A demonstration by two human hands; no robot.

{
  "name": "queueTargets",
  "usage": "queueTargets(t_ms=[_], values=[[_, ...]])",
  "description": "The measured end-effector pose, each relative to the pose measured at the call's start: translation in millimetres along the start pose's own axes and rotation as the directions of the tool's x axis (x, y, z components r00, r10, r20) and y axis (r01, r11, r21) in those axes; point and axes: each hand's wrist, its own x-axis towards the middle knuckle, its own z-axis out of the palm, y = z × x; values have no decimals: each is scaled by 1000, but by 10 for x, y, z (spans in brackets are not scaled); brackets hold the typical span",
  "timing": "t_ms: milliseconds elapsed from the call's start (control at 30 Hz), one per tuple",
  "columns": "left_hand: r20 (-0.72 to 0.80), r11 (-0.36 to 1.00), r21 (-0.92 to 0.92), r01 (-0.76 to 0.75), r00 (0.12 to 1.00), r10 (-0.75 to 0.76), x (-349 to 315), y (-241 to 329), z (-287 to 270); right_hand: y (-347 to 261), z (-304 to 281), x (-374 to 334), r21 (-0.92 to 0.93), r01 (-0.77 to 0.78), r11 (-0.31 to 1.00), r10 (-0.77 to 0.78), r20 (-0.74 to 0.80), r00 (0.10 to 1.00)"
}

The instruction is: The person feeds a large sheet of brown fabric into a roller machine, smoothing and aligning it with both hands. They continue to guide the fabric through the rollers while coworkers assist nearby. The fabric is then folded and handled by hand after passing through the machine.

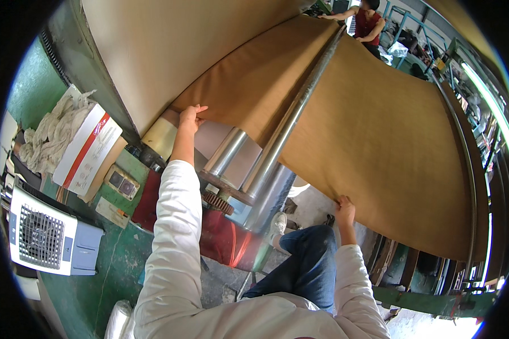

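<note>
A wide tan sheet (379,147) drapes over a long steel roller (300,107) and hangs down on both sides of it. My left hand (191,117) grips the sheet's near edge at the left, just above the shiny rollers (226,152). My right hand (345,208) pinches the sheet's lower edge on the right. Both my arms are in white sleeves. Below, my knee in blue jeans (308,254) is raised toward the machine.
Another person in a dark red top (367,25) holds the sheet's far end. A gear (216,201) and a red machine body (220,237) sit under the rollers. On the left are a white fan heater (42,237), a box with rags (68,141) and a green control box (121,182).
</note>
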Motion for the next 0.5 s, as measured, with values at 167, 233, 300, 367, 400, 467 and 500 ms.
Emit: queueTargets(t_ms=[167,233,300,367,400,467,500], values=[[-185,997,1,-72,980,71,-32,29,10,-108,63,29,-21,30,999,-30,-12,999],[-101,988,-149,-31,995,16,-173,114,57,-181,34,54,-83,38,996,-41,-41,998],[-118,979,-196,-46,993,23,-263,145,101,-238,-53,116,-116,47,992,-58,-92,994],[-161,965,-255,-60,987,18,-308,158,114,-329,-184,202,-127,59,990,-80,-165,983],[-181,956,-284,-66,983,14,-325,163,129,-277,-187,249,-144,40,989,-67,-185,980],[-24,955,-295,-13,1000,6,-230,136,43,-117,-251,355,-175,6,984,-46,-229,972],[54,955,-297,14,999,3,-165,129,-18,-55,-281,388,-204,-30,979,-15,-215,976]])
